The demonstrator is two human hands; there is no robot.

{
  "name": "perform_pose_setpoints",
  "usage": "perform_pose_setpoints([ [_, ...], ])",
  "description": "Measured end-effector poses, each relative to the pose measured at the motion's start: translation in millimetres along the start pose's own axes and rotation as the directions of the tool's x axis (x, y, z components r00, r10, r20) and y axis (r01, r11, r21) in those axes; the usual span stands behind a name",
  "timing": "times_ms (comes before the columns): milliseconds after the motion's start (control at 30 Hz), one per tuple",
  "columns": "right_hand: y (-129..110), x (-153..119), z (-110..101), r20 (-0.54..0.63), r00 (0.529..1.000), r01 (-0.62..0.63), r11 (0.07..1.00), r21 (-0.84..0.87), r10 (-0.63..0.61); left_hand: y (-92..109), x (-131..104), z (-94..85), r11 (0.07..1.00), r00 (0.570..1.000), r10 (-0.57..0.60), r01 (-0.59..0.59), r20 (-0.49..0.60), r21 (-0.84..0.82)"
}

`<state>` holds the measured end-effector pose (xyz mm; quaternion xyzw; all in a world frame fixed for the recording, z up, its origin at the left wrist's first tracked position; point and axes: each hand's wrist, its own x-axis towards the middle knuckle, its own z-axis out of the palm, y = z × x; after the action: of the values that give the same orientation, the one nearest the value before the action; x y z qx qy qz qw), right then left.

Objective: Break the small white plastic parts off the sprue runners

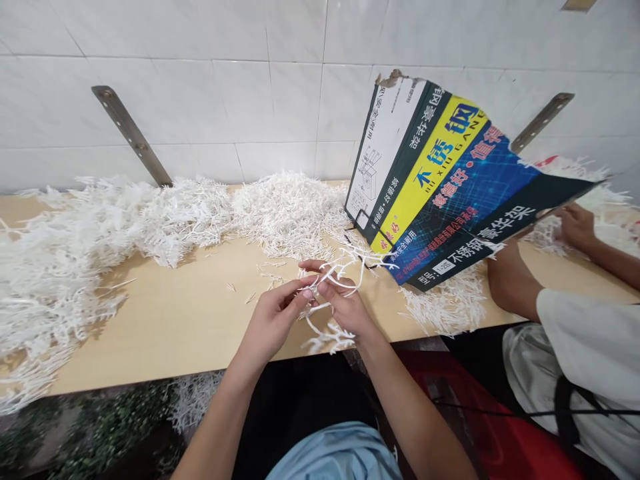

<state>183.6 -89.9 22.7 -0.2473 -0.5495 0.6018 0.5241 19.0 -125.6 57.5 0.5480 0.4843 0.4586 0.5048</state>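
Because the tangled heap of branched white strands (45, 300) lies along the left of the desk (175, 333), it seems placed within reach yet off the working spot. Next comes the person's left hand (273, 317), its thumb and forefinger pinching part of a white sprig (367, 255) held just over the desk's front edge; the fingertip grip probably suits such thin stems. Beyond it, against the tiled wall, sits a pile of short white pieces (290, 207), apparently kept separate from the longer strands. The right hand (347, 310) curls its fingers round the same sprig, likely to steady it. Rightward, a printed cardboard panel (450, 180) stands slanted, perhaps as a divider from a co-worker's hand (575, 227).
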Motion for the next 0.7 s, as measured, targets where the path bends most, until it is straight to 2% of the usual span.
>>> perform_pose_setpoints([
  [133,1.5,-1.6,-0.9,0.048,0.998,-0.038,0.994,0.106,0.034,-4.2,2.0,-2.9,0.959,0.990,-0.129,0.138,0.053,-0.249],
  [233,6.6,-4.9,1.0,0.023,1.000,0.003,0.984,0.177,-0.007,-8.1,0.8,-2.0,0.892,0.973,-0.232,0.208,-0.013,-0.401],
  [333,11.4,-10.1,3.1,-0.005,0.999,0.041,0.976,0.213,-0.041,-11.6,-2.3,1.6,0.866,0.954,-0.279,0.199,-0.114,-0.459],
  [400,14.0,-13.6,3.9,-0.017,0.999,0.040,0.974,0.223,-0.037,-12.9,-5.7,3.9,0.914,0.954,-0.223,0.133,-0.200,-0.384],
  [533,18.8,-17.8,8.4,-0.106,0.993,-0.027,0.983,0.181,0.047,-13.4,-15.0,6.4,0.998,0.933,-0.025,0.003,-0.359,-0.061],
  [633,20.2,-19.0,18.1,-0.266,0.957,-0.105,0.993,0.049,0.114,-15.4,-21.8,8.3,0.986,0.918,0.115,-0.058,-0.379,0.156],
  [700,18.7,-20.1,26.2,-0.331,0.936,-0.139,0.989,-0.041,0.118,-18.3,-24.6,9.8,0.974,0.914,0.160,-0.083,-0.374,0.213],
])
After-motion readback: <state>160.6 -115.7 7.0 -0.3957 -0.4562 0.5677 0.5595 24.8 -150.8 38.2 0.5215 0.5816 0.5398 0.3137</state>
